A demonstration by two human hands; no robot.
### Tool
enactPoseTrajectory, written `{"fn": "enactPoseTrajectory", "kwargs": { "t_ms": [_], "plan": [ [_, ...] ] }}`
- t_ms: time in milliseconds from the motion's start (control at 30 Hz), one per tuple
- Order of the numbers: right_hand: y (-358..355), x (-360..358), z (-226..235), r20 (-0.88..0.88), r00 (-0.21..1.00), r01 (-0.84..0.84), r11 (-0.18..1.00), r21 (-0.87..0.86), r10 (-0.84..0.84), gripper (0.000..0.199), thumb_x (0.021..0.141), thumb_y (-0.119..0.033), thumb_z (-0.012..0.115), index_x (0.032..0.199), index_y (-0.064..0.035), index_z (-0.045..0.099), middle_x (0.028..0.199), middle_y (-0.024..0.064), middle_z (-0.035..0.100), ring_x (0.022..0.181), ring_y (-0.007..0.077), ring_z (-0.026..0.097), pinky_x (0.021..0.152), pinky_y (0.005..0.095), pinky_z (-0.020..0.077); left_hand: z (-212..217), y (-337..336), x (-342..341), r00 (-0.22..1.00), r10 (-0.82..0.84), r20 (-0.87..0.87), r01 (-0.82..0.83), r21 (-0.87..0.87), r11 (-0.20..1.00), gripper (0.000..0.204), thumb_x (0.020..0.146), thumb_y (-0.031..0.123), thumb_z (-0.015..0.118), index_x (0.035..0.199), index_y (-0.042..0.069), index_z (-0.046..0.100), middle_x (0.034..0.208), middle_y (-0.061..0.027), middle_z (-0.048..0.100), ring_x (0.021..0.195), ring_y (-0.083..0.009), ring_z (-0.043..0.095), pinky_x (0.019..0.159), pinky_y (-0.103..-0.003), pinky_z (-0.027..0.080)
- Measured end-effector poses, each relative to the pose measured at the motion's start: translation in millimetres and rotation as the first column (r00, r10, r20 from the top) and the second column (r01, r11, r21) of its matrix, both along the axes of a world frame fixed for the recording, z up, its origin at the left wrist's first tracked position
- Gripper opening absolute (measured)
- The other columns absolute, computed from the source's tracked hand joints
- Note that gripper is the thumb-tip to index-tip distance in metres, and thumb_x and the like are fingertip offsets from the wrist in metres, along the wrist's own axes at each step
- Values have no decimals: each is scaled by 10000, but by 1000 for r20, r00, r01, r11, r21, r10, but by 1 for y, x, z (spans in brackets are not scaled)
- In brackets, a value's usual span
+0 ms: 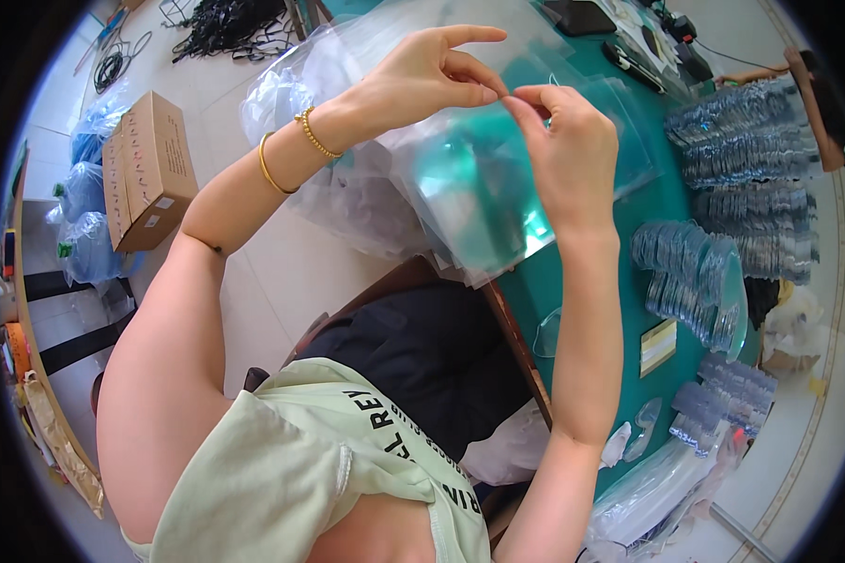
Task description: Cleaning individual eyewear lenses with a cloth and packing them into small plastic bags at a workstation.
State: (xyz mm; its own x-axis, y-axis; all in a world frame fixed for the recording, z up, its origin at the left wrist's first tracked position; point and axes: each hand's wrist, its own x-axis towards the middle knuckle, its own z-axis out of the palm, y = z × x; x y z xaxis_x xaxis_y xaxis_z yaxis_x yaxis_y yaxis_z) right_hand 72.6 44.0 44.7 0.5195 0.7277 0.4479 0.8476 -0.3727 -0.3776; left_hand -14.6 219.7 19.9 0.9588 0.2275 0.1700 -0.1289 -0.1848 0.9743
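Note:
My left hand (432, 77), with gold bracelets on the wrist, and my right hand (568, 150) meet fingertip to fingertip above a clear plastic bag (479, 188). Both pinch the upper edge of the thin see-through plastic between thumb and forefinger. The bag hangs below the hands over the near edge of the green table (662, 202). I cannot tell what is inside it.
Stacks of clear curved plastic pieces (742, 150) lie in rows on the table's right side, more (695, 281) lower down. A heap of clear bags (347, 188) sits left of the table. A cardboard box (150, 169) and blue bags stand on the floor at left.

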Motion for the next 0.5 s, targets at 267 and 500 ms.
{"fn": "enactPoseTrajectory", "kwargs": {
  "t_ms": [267, 500],
  "plan": [
    [-40, 16, 32, 148, 917, 348, 925, 149, -369, 169, 874, -193, 697, 901, -29, 727, 788, 106, 716, 703, 197, 679, 696, 312, 534, -26, 3, -9, 992, 117, -47, -106, 192, 976, 738, 859, 1, 664, 1517, 20, 329, 997, -107, 740, 883, -134, 652, 826, -278, 533],
    [-106, 0, 77, 186, 704, 554, 694, 460, -686, 173, 880, -200, 765, 937, -40, 733, 833, 16, 714, 754, 140, 655, 722, 286, 533, -25, -12, -19, 930, 314, 191, -368, 507, 780, 707, 773, 8, 761, 1425, 111, 508, 1067, -65, 684, 841, -118, 623, 783, -264, 530]
  ]
}}
